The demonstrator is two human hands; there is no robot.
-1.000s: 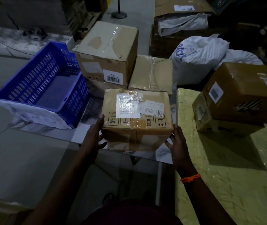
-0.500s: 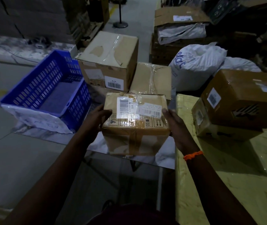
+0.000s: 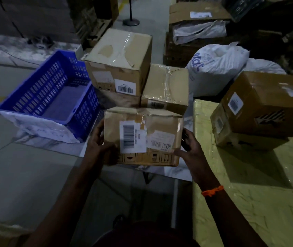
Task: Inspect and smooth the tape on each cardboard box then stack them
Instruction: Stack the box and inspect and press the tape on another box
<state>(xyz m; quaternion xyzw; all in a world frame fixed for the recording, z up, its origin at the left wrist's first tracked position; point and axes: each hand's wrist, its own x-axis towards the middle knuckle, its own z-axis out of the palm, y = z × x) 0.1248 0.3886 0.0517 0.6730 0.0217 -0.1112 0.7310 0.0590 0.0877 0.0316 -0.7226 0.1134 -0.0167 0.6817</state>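
Observation:
A small cardboard box (image 3: 158,125) with white barcode labels and brown tape is tipped so its labelled face looks up at me. My left hand (image 3: 99,145) grips its left side and my right hand (image 3: 189,147) grips its right side, thumbs on the labelled face. Behind it stand a large taped box (image 3: 122,57) on another box and a medium box (image 3: 167,86) with clear tape. Two more stacked boxes (image 3: 263,104) rest on the yellow surface (image 3: 249,193) at the right.
A blue plastic crate (image 3: 49,97) sits at the left on a white marble-look tabletop (image 3: 40,145). White sacks (image 3: 218,68) and open cartons (image 3: 195,15) lie behind. Grey floor spreads at the lower left.
Both hands moved up from the box's lower corners to its sides, and the box has tilted toward me so the labelled top now faces the camera.

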